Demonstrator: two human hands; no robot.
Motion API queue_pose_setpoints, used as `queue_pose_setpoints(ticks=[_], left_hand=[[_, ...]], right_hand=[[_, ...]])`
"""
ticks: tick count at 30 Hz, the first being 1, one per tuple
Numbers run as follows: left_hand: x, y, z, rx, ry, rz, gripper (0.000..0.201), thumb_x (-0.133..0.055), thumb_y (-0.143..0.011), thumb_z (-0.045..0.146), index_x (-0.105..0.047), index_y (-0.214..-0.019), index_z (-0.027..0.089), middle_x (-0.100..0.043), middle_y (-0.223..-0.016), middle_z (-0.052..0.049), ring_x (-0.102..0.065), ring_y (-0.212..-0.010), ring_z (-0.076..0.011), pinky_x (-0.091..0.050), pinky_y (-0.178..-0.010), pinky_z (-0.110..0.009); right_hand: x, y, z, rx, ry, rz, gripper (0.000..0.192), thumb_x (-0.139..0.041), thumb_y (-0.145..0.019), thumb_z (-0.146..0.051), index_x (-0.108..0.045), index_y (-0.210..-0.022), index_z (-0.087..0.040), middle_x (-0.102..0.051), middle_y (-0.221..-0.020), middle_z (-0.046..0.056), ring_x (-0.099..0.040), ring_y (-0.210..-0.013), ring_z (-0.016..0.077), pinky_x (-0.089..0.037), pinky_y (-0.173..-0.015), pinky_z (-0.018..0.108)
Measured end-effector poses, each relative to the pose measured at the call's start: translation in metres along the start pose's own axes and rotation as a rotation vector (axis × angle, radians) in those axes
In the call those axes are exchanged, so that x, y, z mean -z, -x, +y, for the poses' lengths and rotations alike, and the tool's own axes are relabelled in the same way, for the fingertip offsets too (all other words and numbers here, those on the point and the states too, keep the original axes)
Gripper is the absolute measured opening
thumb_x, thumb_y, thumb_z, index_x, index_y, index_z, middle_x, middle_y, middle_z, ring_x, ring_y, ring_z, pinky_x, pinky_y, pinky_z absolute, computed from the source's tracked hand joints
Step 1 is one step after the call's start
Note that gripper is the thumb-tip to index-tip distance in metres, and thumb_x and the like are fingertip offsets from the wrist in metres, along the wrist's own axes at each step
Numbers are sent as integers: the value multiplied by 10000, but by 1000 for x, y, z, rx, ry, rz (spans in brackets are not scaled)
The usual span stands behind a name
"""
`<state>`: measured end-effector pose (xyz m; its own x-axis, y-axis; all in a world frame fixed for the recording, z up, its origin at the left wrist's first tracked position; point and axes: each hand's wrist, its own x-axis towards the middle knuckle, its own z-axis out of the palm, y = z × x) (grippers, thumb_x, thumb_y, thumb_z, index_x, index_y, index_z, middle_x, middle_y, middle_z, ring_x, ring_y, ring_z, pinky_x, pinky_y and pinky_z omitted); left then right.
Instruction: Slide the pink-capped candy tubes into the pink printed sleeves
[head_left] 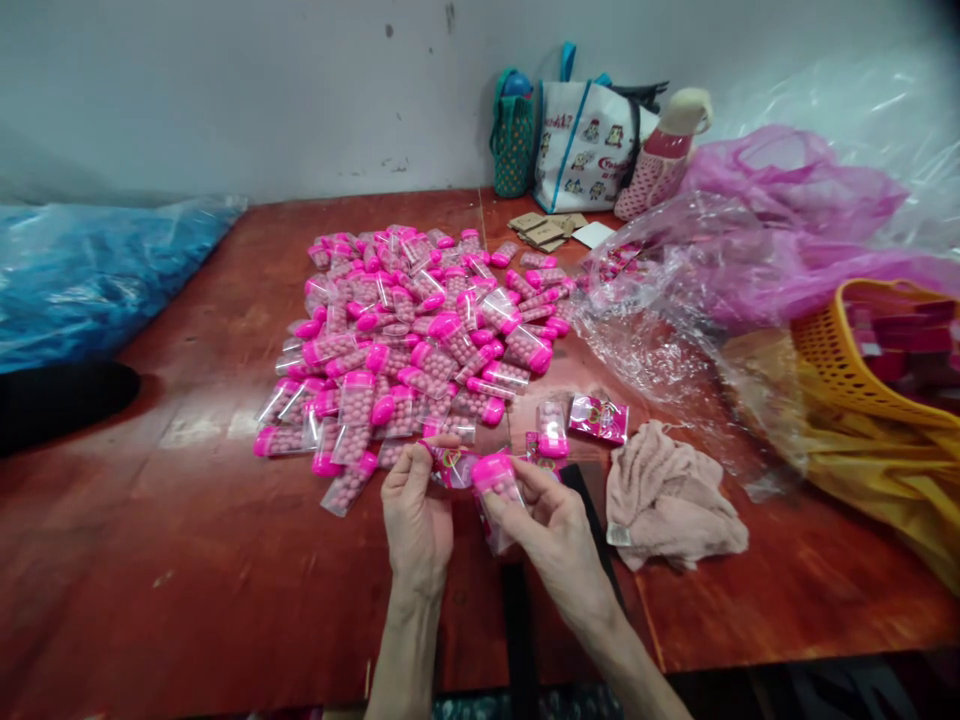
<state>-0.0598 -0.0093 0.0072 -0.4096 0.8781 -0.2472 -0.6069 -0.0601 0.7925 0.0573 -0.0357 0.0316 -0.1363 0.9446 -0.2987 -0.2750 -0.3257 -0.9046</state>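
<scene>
My left hand [420, 505] pinches the edge of a small printed pink-and-purple label [454, 468] between thumb and finger. In my right hand [551, 520], thumb and fingers close round a small clear container [498, 472] with a bright pink cap and pink balls inside. The label's far end comes close to this container; whether they touch I cannot tell. Beyond both hands lies a large pile of similar pink-capped containers [420, 330]. Just past my right hand are a separate container [553, 428] and a flat printed pink packet [598, 418].
A pink cloth [671, 495] lies right of my hands, near crumpled clear plastic [660, 310]. Further right stands a yellow basket [829, 335] holding dark pink pieces. Blue plastic-wrapped goods [105, 275] lie left. A white bag [585, 145] and brown cards [544, 230] are behind.
</scene>
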Motion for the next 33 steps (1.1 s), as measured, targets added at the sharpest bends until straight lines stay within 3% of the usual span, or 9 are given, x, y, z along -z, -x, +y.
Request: queue_pose_setpoints(ticks=[6, 11, 19, 24, 29, 33], left_hand=[[0, -1, -2, 52, -13, -42, 184, -707, -664, 289, -694, -709, 111, -691, -688, -71, -633, -641, -171, -512, -645, -295], [2, -3, -2, 66, -13, -49, 170, -699, -678, 306, -691, -705, 139, -698, -706, -55, -630, -613, -147, -518, -660, -296], [0, -1, -5, 51, -62, -83, 239, -686, -682, 354, -698, -744, 123, -700, -735, -75, -643, -696, -184, -510, -657, -294], [1, -1, -3, 86, -129, -99, 179, -750, -597, 182, -706, -759, 120, -696, -696, -51, -621, -608, -133, -485, -599, -225], [2, 0, 0, 131, -163, -124, 160, -722, -623, 177, -708, -772, 121, -690, -678, -52, -621, -611, -133, -467, -597, -213], [1, 2, 2, 201, -181, -189, 180, -680, -682, 244, -713, -793, 106, -683, -682, -76, -594, -555, -134, -453, -562, -229]], right_hand=[[3, 1, 5, 13, -26, 49, 311, -625, -772, -296, -579, -1052, -170, -627, -855, 26, -560, -653, 102, -424, -498, 166], [2, 1, 6, 40, 70, 45, 298, -609, -775, -310, -587, -1030, -158, -617, -803, 25, -552, -639, 120, -439, -527, 199], [4, 1, 7, 95, 303, 112, 285, -564, -806, -342, -580, -1038, -178, -585, -751, 16, -499, -610, 134, -413, -548, 225], [9, 4, -2, 119, 387, -3, 229, -496, -854, -334, -585, -1004, -186, -590, -822, 10, -491, -672, 133, -394, -614, 225], [18, 4, -10, 109, 460, -181, 189, -494, -852, -301, -611, -932, -176, -560, -735, -9, -464, -647, 128, -369, -599, 225], [25, 0, -6, 92, 401, -120, 212, -519, -836, -320, -616, -964, -181, -589, -777, -2, -493, -671, 139, -389, -610, 227]])
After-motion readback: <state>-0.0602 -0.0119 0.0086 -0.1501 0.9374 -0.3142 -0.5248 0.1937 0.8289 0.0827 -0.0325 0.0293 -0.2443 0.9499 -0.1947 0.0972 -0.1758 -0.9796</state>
